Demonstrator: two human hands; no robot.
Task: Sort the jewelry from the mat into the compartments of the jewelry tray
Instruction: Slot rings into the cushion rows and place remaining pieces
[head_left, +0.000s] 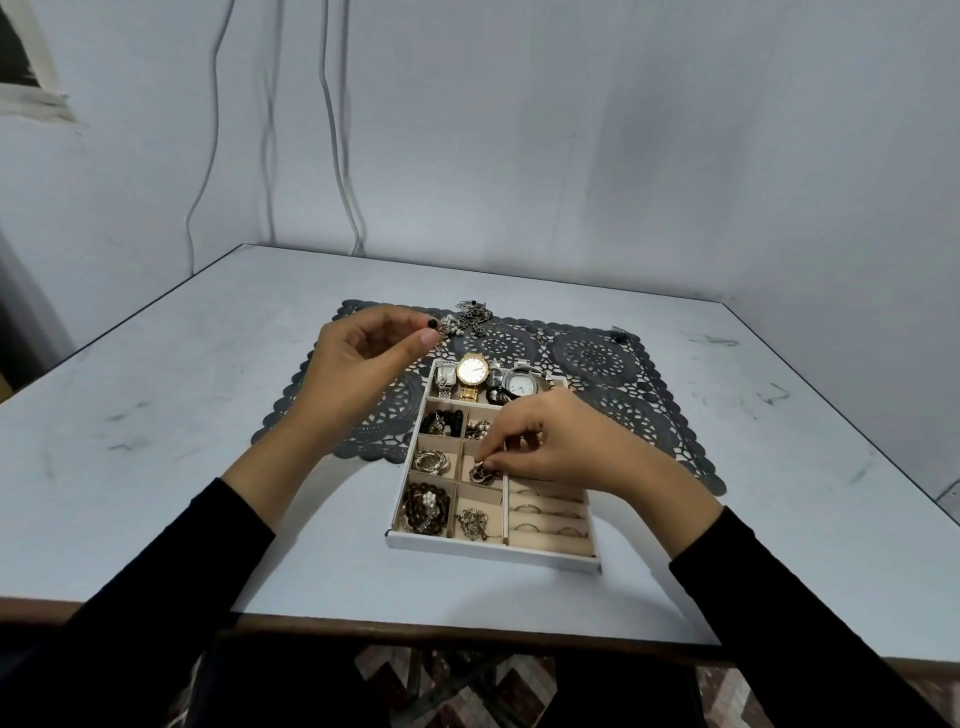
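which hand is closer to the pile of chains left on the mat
Left. The left hand pinches a beaded piece just left of the chain pile; the right hand is nearer the person, over the tray, pinching a dark piece in a middle compartment.

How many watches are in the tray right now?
3 show faces, all in the jewelry tray, far compartment: square silver watch at left, gold round watch beside it, white-faced silver watch at right. A dark piece between may be a fourth.
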